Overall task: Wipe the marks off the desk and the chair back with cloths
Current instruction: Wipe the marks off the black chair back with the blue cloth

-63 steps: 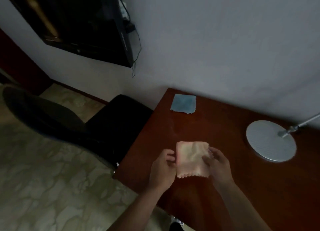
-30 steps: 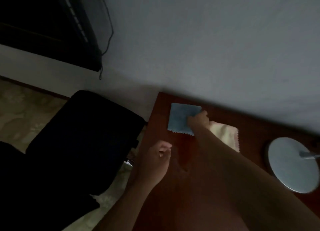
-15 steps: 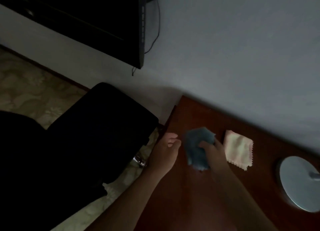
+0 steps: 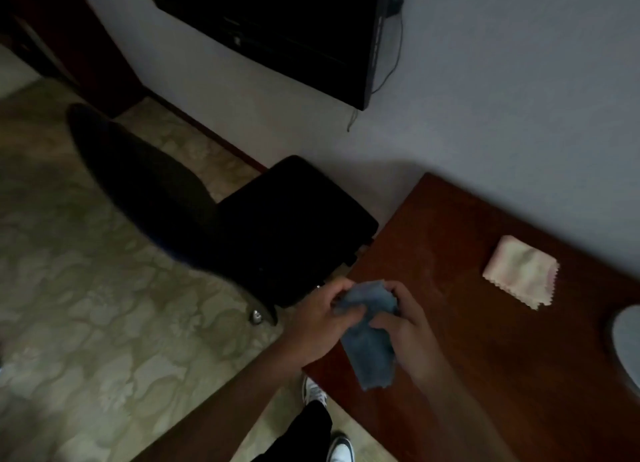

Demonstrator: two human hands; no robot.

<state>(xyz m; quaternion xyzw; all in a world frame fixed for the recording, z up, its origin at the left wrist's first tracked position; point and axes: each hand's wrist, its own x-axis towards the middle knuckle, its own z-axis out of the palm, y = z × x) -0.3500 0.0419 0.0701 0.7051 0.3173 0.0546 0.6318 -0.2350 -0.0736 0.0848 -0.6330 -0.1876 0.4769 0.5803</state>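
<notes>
Blue cloth [image 4: 370, 344], seemingly pale pink cloth [image 4: 519, 271], reddish-brown desk [image 4: 485, 357]

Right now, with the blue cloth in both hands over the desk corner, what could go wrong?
The blue cloth hangs bunched between the left hand and right hand; wiped like that, it may smear rather than lift marks. The black chair is very dark, so marks on its back could be missed.

No readable text, labels, brands or numbers anywhere; frame dim, blurred.
</notes>
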